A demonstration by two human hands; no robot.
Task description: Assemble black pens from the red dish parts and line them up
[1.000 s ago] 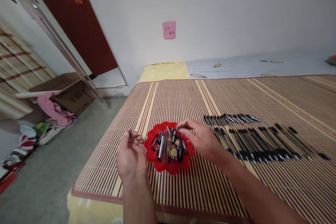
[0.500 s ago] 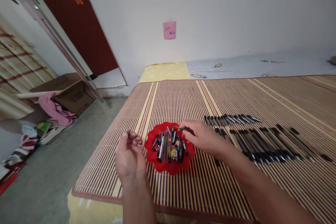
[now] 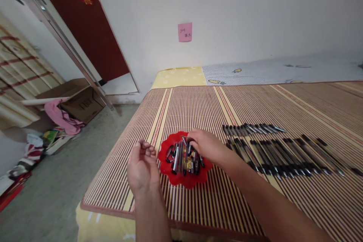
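Observation:
A red scalloped plate [image 3: 186, 183] sits on the striped mat, holding pen caps [image 3: 195, 164] and several clear pen barrels [image 3: 180, 157]. Over its far right rim, my right hand [image 3: 204, 144] pinches a thin, brownish, pen-like piece [image 3: 185, 137], its other end hidden by the fingers. My left hand [image 3: 144, 166] rests palm up beside the plate's left edge, fingers loosely curled, with nothing visible in it. To the right lie a row of pens [image 3: 283, 159] with black grips and a shorter row of pen caps [image 3: 252, 129] behind them.
The striped mat [image 3: 195, 109] covers a bed whose left edge drops to a grey floor [image 3: 116, 121]. A pink note [image 3: 185, 32] is stuck to the white wall. A cardboard box [image 3: 83, 104] and pink cloth [image 3: 61, 115] lie at the left.
My right hand has shifted slightly left, farther over the plate, with the thin piece still in its fingers. My left hand keeps its pose. The whole view has shifted slightly.

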